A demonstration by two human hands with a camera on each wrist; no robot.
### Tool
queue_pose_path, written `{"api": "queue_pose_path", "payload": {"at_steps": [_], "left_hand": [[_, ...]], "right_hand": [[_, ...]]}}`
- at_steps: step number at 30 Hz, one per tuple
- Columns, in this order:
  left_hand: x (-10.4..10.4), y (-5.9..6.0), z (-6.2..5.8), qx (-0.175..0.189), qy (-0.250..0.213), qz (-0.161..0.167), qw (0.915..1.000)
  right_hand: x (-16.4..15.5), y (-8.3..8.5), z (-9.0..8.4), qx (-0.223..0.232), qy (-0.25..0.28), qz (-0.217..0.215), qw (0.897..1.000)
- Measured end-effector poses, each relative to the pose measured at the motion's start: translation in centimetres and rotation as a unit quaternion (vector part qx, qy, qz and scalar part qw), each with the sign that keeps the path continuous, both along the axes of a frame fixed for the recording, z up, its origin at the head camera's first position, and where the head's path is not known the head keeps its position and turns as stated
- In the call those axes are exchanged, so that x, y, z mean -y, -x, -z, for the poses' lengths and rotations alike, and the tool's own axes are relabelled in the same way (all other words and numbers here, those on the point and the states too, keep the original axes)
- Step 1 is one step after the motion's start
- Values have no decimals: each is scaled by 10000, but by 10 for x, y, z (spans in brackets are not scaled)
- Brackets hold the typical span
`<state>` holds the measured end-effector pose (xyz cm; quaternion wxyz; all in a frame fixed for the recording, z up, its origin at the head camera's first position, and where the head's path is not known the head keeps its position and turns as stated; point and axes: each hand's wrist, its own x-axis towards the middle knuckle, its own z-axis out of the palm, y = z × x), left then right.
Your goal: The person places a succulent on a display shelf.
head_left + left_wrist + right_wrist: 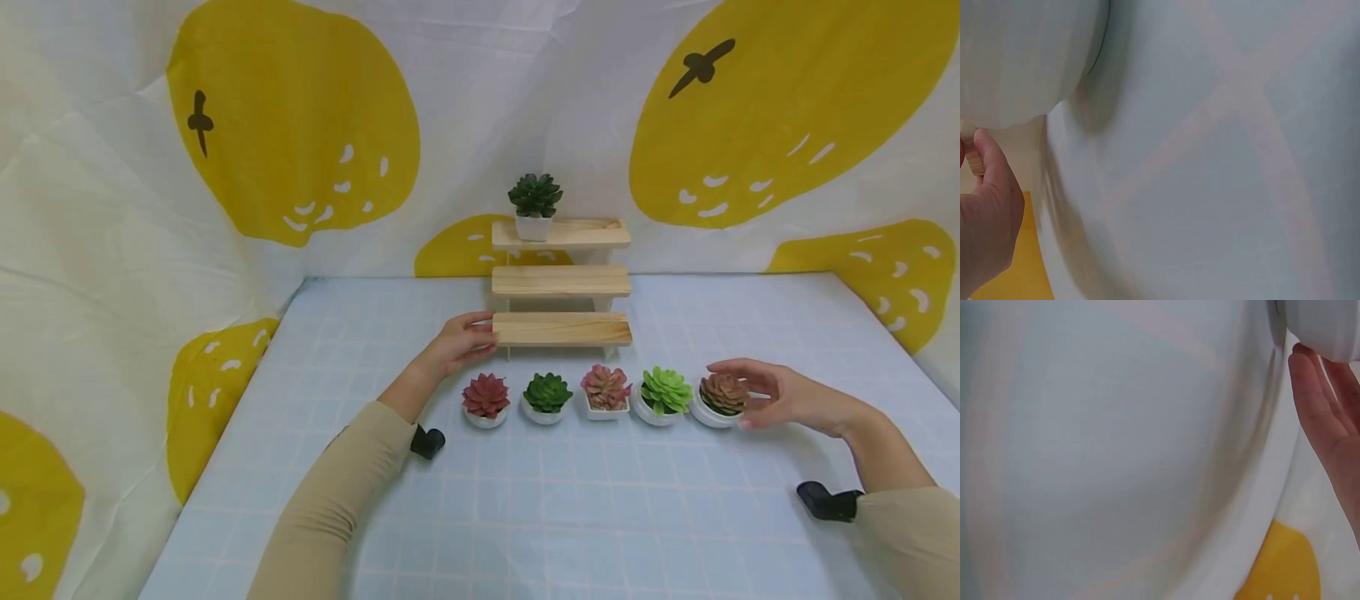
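Observation:
My left hand grips the left end of the lowest board of a three-tier wooden stand. In the left wrist view, thumb and finger pinch the board's end. My right hand is spread around the right side of a brownish-red succulent in a round white pot, thumb in front and fingers behind. The right wrist view shows the fingers nearly straight beside a white pot. That succulent ends a row with a bright green one, a pink one, a dark green one and a red one.
A dark green succulent in a square white pot stands on the top tier, left of centre. The row of pots sits in front of the stand on a pale blue checked tablecloth. Behind hangs a white cloth with yellow fruit prints.

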<state>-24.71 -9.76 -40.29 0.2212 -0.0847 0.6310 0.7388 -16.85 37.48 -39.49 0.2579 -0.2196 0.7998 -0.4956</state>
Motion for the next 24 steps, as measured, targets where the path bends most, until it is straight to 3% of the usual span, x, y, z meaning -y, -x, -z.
{"api": "queue_pose_path", "payload": {"at_steps": [13, 24], "left_hand": [[0, -1, -2, -16, 1, -7, 10000], [-1, -2, -3, -22, 22, 4, 10000]], "right_hand": [[7, 1, 2, -184, -689, 193, 9973], [9, -1, 4, -264, -707, 366, 9965]]}}
